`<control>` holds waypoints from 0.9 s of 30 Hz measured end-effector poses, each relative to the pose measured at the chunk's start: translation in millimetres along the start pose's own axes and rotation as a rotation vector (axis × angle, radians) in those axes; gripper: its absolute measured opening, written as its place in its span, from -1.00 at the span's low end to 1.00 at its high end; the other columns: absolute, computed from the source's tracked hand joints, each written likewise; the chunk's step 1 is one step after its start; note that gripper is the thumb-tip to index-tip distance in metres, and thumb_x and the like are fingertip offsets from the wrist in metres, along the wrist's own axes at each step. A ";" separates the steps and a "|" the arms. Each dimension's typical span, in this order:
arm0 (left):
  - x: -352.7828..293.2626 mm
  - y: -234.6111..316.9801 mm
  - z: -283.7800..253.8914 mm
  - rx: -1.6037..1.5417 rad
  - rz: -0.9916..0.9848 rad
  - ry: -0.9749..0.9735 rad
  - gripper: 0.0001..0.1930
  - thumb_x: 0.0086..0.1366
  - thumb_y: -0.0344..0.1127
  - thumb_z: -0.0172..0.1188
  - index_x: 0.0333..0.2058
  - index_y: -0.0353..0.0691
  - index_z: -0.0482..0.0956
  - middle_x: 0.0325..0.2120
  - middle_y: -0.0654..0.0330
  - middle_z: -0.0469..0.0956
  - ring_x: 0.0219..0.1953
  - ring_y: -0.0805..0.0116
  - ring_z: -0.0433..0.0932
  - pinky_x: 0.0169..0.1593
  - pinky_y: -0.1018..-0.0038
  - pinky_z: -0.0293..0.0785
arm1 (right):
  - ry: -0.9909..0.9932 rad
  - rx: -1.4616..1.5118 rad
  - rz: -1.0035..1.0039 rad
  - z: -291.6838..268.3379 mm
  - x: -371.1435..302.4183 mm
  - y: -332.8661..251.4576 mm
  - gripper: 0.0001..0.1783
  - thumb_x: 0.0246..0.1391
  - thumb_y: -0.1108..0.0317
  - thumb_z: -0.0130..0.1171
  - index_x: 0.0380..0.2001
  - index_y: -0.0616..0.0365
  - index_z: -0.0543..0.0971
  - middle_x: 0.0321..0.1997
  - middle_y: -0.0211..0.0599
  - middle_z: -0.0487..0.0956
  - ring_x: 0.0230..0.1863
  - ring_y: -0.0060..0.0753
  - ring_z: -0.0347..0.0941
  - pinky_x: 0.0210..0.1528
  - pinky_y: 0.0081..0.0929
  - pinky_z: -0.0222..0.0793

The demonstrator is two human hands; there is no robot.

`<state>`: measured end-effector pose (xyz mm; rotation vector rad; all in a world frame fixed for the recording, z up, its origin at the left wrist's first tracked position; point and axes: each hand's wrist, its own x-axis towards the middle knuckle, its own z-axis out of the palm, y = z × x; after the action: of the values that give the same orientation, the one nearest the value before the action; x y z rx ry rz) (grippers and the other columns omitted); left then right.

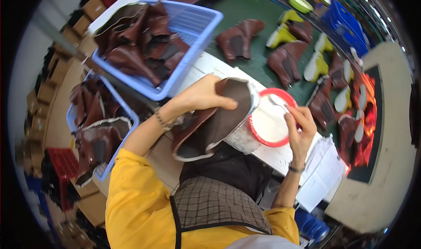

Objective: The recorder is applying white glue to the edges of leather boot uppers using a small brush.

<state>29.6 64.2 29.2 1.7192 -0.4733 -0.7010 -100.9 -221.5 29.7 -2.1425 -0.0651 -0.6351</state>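
Observation:
My left hand grips a brown leather boot upper by its edge, thumb on the dark inner side. The upper hangs tilted over my lap, its pale rim showing. Beside it on the white table, a red bowl contains a thick white liquid, glue-like in look. My right hand is closed at the bowl's right side, pinching a slim tool that reaches over the white liquid. The tool's kind is unclear; the fingers hide much of it.
Brown uppers fill a blue basket and a lower blue basket on the left. Along the green belt stand boots and yellow-and-white soles. An orange glow lights the far right. Papers lie by my right forearm.

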 end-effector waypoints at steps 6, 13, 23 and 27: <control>-0.7 17.1 16.3 -0.114 -0.179 -0.268 -0.55 0.03 -0.38 0.52 -0.08 -0.42 0.66 -0.26 0.19 0.70 -0.26 0.47 0.60 -0.13 0.50 0.54 | -0.124 -0.130 -0.259 -7.4 17.6 15.0 -0.74 -0.08 0.48 0.49 -0.23 0.08 0.78 -0.35 -0.39 0.58 -0.32 -0.45 0.49 -0.29 -0.49 0.34; -5.5 33.0 10.5 -0.165 -0.104 0.014 -0.63 0.12 -0.48 0.45 -0.08 -0.43 0.67 -0.25 0.18 0.71 -0.26 0.50 0.63 -0.15 0.50 0.58 | -0.119 0.085 0.011 -4.9 -8.7 24.3 -0.79 -0.06 0.48 0.49 -0.27 0.12 0.78 -0.34 -0.39 0.59 -0.30 -0.48 0.49 -0.25 -0.51 0.37; 67.2 -0.2 0.4 -0.043 0.279 0.393 -0.29 0.23 -0.36 0.37 0.29 -0.46 0.28 0.12 0.03 0.52 0.14 0.33 0.52 0.20 0.42 0.44 | -0.239 0.424 0.110 71.1 -25.7 -27.7 -0.36 -0.16 0.31 0.61 0.06 0.17 0.63 -0.11 -0.39 0.60 -0.19 -0.56 0.52 -0.29 -0.54 0.43; 73.7 12.3 -14.4 -0.395 0.195 0.265 -0.27 0.30 -0.23 0.40 0.30 -0.44 0.24 0.09 0.05 0.50 0.09 0.26 0.51 0.19 0.36 0.43 | -0.325 0.203 0.149 97.0 -32.4 -29.0 -0.47 -0.08 0.39 0.51 0.03 0.18 0.64 -0.21 -0.21 0.66 -0.34 -0.33 0.61 -0.29 -0.43 0.49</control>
<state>94.3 24.3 28.1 1.3459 -0.2887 -0.3863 -96.4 -123.4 -11.1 -2.0115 -0.1384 -0.1814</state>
